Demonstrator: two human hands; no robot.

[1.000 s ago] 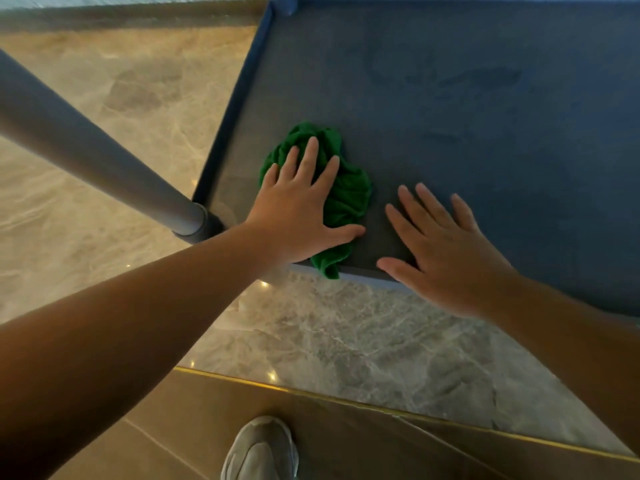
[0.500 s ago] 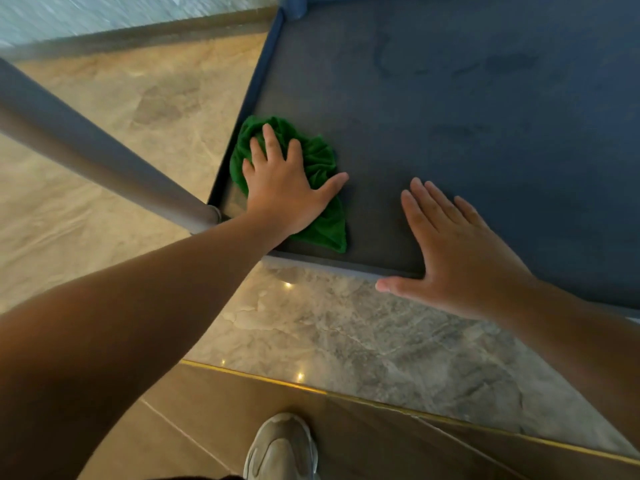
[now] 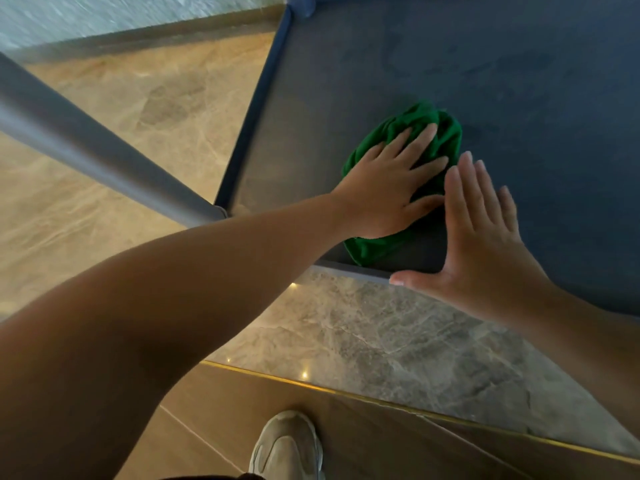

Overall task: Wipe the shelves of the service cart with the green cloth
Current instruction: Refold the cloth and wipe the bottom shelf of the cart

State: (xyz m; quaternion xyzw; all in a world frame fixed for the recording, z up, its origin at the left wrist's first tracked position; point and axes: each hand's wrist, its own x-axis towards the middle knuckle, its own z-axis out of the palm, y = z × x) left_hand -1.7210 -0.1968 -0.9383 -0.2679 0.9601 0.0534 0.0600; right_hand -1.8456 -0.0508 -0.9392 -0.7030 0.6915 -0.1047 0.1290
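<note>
Mid-wipe at shelf [image 3: 519,98] front edge: left hand [image 3: 391,192], fingers spread, presses green cloth [image 3: 448,133]; right hand [image 3: 485,244] flat, fingers together. Next, probably: sweep toward the far edge.

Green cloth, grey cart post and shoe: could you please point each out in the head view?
green cloth [image 3: 450,140], head view, on its bunched far edge.
grey cart post [image 3: 104,150], head view, midway along its length.
shoe [image 3: 287,445], head view, on top of the toe.
</note>
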